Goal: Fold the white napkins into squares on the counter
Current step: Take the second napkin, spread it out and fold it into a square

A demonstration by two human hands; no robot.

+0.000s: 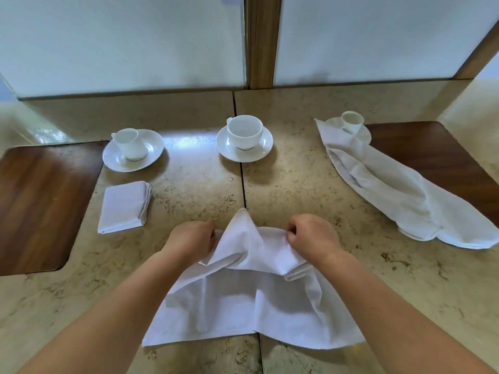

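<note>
A white napkin (243,303) lies rumpled on the beige stone counter (310,184) right in front of me, its far edge lifted and bunched. My left hand (190,240) pinches that raised edge on the left, and my right hand (310,237) pinches it on the right. A napkin folded into a square (122,206) rests flat at the left. Another white napkin (399,187) lies unfolded and stretched out at the right, its far end under a saucer.
Three white cups on saucers stand along the back: left (132,147), middle (244,136), right (351,122). Dark wooden insets flank the counter at left (40,206) and right (437,157). White wall panels and a wooden post (262,41) close the back.
</note>
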